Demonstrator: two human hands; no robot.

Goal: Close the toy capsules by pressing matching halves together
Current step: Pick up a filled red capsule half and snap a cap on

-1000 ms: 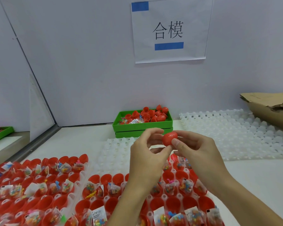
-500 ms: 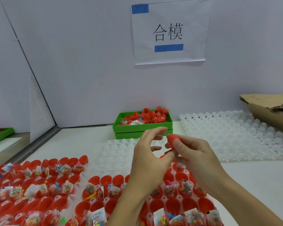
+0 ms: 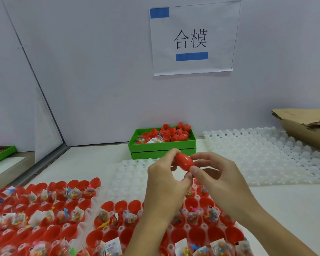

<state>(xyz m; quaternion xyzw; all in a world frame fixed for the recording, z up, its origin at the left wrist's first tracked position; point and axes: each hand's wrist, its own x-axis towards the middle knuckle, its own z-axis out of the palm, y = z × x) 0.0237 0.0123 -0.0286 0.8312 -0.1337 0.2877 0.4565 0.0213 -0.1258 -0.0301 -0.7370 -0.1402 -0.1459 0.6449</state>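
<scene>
Above the trays [image 3: 92, 206], near the bin [image 3: 161, 145], both hands pinch the capsule [image 3: 184, 162]: left hand [image 3: 164, 183], right hand [image 3: 216, 180]. It looks light, hard, slippery; hold its ends. Seam maybe shut.

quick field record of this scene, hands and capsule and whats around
capsule: red capsule, looks closed, held above the trays
left hand: left hand pinches its left end
right hand: right hand pinches its right end
near trays: open red halves, many with toy bags
green bin: loose red halves
white tray: bare cells
</scene>
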